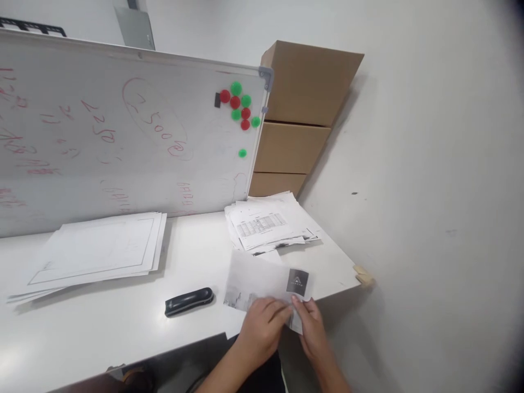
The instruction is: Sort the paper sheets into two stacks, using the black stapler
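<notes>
A printed sheet of paper point(262, 273) with a dark logo square and a greyscale picture is held tilted above the near table edge. My right hand point(313, 327) pinches its near right corner, thumb on top and fingers curled behind. Across the lower edge of the same sheet lies my left hand point(264, 325), fingers bent together against the paper near the right thumb; its thumb is hidden. Left of the sheet rests a black stapler point(189, 302) on the white table. Another white sheet shows partly under the held one.
A messy paper pile point(266, 221) lies behind the hands, and a stack of large sheets point(98, 251) at left. A whiteboard point(164, 136) with red and green magnets stands at the back. Cardboard boxes point(311, 82) lean beside the wall point(429, 164) at right.
</notes>
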### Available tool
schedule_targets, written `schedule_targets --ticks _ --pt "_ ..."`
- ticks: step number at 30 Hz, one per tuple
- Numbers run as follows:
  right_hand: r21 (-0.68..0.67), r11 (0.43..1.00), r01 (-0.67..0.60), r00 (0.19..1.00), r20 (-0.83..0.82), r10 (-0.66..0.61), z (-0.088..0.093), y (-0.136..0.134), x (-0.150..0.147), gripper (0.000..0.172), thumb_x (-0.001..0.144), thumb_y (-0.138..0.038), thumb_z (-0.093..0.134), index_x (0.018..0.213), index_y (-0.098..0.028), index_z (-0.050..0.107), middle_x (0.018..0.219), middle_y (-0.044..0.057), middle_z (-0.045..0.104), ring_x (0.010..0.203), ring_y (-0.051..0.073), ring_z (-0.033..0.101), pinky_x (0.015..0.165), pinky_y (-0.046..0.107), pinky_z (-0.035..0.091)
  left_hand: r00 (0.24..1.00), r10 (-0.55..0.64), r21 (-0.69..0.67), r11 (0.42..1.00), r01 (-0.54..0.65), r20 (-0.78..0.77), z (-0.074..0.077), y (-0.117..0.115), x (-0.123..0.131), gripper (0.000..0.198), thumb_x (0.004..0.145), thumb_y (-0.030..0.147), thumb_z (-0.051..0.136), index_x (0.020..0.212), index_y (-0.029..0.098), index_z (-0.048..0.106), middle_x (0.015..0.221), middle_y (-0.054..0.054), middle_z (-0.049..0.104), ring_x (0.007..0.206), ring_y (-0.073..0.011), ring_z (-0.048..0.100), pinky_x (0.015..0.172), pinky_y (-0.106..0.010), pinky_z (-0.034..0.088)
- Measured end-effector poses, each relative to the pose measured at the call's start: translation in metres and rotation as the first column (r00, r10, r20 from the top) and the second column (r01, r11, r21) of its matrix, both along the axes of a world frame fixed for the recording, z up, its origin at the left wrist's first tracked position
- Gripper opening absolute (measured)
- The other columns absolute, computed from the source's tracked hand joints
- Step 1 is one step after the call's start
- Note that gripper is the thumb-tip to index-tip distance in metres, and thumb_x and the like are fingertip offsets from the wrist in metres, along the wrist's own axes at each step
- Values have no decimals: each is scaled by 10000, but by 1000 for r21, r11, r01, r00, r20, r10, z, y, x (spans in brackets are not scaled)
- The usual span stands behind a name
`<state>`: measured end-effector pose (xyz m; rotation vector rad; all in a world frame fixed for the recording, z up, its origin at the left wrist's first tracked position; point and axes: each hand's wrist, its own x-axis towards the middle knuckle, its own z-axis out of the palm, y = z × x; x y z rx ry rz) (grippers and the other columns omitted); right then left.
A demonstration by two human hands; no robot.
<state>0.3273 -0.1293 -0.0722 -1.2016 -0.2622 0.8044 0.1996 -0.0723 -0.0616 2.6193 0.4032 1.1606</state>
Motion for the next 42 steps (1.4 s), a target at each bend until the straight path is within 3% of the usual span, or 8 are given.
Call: schedule_targets --ticks 6,13,17,20,25,30,34,42 --pt "42 991 129 991 -40 -128 -5 16 29 384 455 -347 849 762 -202 670 699 -6 717 638 180 653 618 290 534 809 540 -290 832 -472 231 2 30 -24 622 906 200 480 1470 241 221 1477 -159 302 1382 -305 259 1062 -524 327" --pt "172 968 185 982 -69 -176 -10 29 65 342 475 -319 834 760 -238 663 755 -10 729 727 205 677 671 341 562 879 406 -237 906 -351 250 -18 38 -27 634 877 193 536 1438 308 264 1449 -111 341 1417 -291 194 1104 -536 259" --pt "137 989 59 998 -14 -58 -9 22 67 332 488 -331 846 748 -216 675 747 12 725 752 231 682 712 383 553 895 411 -676 710 -196 173 -12 49 -24 752 877 311 553 1477 287 101 1481 -152 306 1383 -303 290 1072 -544 314" --pt "85 995 57 996 66 -63 -15 14 62 341 500 -362 842 749 -197 678 754 26 723 756 236 673 731 385 535 965 226 -824 567 -20 132 -7 56 -25 600 883 349 532 1420 260 279 1311 -126 517 1268 -266 458 1067 -511 338" --pt "89 974 208 962 161 -220 -18 0 58 322 551 -389 810 773 -210 663 761 9 711 737 208 644 747 394 505 964 239 -732 677 -76 120 -8 54 -24 532 850 342 572 1344 244 400 1422 -122 368 1361 -279 310 1123 -517 234" --pt "-3 1000 -21 880 474 20 1 -14 67 220 643 -406 758 700 -202 700 751 64 716 820 259 630 877 460 445 989 135 -810 586 -27 65 -7 58 -20 885 810 366 637 1484 270 72 1521 -141 222 1412 -293 209 1125 -530 216" --pt "-31 999 -23 870 492 36 5 -21 72 197 652 -385 758 739 -218 702 786 38 697 835 241 608 864 424 434 995 78 -785 619 3 65 -4 59 -21 825 826 387 626 1481 268 138 1485 -131 318 1405 -288 234 1133 -526 200" --pt "146 951 -274 897 394 198 -15 -25 86 430 580 -662 702 580 -238 632 616 43 606 681 267 584 727 459 457 998 64 -705 709 -34 16 -9 51 -30 824 852 365 587 1497 291 79 1578 -92 82 1451 -291 12 1147 -561 129"
